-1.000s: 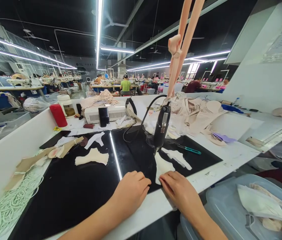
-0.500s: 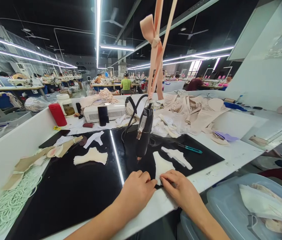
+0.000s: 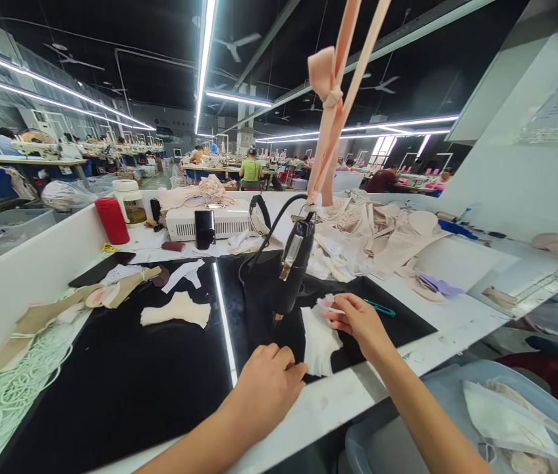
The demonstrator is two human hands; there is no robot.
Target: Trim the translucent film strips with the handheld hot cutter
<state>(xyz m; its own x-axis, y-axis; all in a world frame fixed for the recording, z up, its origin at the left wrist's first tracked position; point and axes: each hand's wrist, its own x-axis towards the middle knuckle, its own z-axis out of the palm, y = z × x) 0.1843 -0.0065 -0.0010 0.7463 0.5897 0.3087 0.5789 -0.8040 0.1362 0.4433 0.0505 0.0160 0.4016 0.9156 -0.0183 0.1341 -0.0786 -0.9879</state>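
Observation:
A stack of cream fabric pieces (image 3: pixel 319 342) lies on the black mat, its layered lower edge fanned out. My left hand (image 3: pixel 271 388) rests just left of it, fingers curled and thumb near the stack's edge; whatever is under the fingers is hidden. Above the stack's upper right, my right hand (image 3: pixel 358 319) pinches a white fabric piece (image 3: pixel 327 301), mostly covered by the fingers. A black handheld tool (image 3: pixel 294 266) with a copper-coloured tip hangs on a peach strap (image 3: pixel 331 125), tip just left of the stack. Teal snips (image 3: pixel 381 307) lie behind my right hand.
More cream pieces (image 3: pixel 176 311) and a white cut piece (image 3: pixel 184 274) lie on the mat's left. Mint cord (image 3: pixel 16 395) is heaped at the left wall. A phone (image 3: pixel 204 229) leans on a white machine (image 3: pixel 180 224). Peach garments (image 3: pixel 382 224) are piled behind; a grey tub (image 3: pixel 372 447) stands right.
My right hand has moved up and away from the stack's lower edge and taken hold of the white fabric piece. My left hand stays nearly in place. The view has shifted slightly.

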